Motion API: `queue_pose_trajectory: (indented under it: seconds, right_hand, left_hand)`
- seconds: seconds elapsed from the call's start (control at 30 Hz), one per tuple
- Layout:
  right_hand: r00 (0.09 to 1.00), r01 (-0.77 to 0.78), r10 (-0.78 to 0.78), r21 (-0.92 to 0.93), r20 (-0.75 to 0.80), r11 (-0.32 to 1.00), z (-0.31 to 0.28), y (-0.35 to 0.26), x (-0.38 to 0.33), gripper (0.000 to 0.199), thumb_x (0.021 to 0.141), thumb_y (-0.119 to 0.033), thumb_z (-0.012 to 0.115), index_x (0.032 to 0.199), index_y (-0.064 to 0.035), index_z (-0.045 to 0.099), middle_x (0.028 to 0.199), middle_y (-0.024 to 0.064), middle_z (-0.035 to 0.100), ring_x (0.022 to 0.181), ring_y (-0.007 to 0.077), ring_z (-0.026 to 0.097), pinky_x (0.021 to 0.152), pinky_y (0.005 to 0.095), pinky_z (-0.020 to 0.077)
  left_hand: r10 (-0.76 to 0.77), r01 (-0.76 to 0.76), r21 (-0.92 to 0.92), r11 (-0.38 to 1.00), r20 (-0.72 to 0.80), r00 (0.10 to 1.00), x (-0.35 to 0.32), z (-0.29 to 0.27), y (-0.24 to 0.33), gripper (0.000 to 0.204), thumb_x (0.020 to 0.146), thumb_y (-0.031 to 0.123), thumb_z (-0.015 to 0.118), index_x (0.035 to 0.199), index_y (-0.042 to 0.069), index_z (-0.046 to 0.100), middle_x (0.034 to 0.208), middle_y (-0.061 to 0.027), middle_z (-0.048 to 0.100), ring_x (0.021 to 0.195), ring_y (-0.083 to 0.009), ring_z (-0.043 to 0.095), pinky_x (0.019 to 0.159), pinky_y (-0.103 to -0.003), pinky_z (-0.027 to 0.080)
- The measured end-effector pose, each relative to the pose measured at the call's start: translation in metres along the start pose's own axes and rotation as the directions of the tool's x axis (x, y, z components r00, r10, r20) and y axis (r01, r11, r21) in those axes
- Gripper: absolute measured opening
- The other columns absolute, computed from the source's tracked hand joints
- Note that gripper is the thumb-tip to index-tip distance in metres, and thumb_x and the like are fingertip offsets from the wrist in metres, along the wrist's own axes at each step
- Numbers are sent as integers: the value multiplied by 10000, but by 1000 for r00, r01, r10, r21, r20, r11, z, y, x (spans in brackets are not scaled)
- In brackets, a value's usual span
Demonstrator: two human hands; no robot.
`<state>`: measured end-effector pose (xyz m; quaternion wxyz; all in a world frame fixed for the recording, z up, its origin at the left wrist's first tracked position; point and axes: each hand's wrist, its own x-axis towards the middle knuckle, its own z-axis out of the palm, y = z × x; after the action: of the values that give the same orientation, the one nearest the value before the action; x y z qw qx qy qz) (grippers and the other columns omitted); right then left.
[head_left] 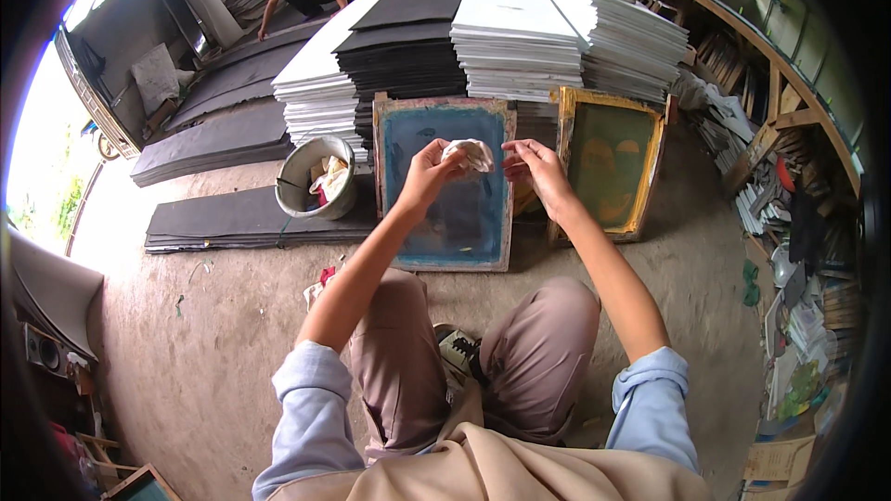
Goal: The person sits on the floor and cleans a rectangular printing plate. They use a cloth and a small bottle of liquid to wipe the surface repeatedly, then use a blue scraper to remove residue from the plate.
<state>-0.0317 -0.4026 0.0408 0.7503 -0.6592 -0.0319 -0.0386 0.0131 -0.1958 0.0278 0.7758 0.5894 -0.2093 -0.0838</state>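
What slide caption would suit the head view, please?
Left hand holds a pale cloth before a blue framed screen, right hand nearby.

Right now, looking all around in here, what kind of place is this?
Probably a workshop, maybe for screen printing. You can tell from the blue framed panel and the yellow framed panel, which look like printing screens, and the big stacks of white sheets and black sheets.
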Motion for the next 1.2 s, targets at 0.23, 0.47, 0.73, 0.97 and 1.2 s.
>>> queue_pose_trajectory:
  seconds: [0.23,0.47,0.73,0.97,1.2]
  right_hand:
    - [938,-284,297,-98,177,954,9,80,32,276,953,-295,525,1066,-57,606,919,57,641,824,141,630,758,286,502]
    - [809,-404,490,-297,325,865,102,245,66,168,904,-124,579,1017,-9,629,891,74,661,768,122,640,704,263,534]
    - [779,405,5,-509,627,760,184,377,40,252,776,-12,632,1019,-79,626,938,127,581,884,277,616,718,374,534]
    - [692,583,-47,-519,721,625,206,395,50,283,715,55,625,966,-74,654,892,90,595,881,278,618,721,380,532]
    - [892,285,-76,-423,446,860,194,330,54,321,723,138,561,961,-50,666,954,101,657,933,255,645,796,340,518]
  left_hand:
    - [-99,107,288,952,-42,994,-18,-95,-27,188,885,82,640,928,-7,480,882,-57,603,858,-123,629,748,-260,569]
    - [-151,318,282,905,-487,861,-122,-207,-138,271,813,62,691,984,13,485,947,-114,642,799,-136,653,658,-271,552]
    - [-241,621,196,759,-801,547,-199,-230,-220,284,839,68,657,1066,14,496,934,-106,646,824,-153,657,679,-285,550]
    - [-357,710,179,681,-765,536,-208,-231,-238,306,829,104,678,1051,25,481,995,-117,612,889,-218,641,769,-333,523]
    - [21,518,628,581,-647,762,-180,-223,-220,284,826,209,678,1038,50,575,1165,-121,554,1144,-264,499,935,-367,423]
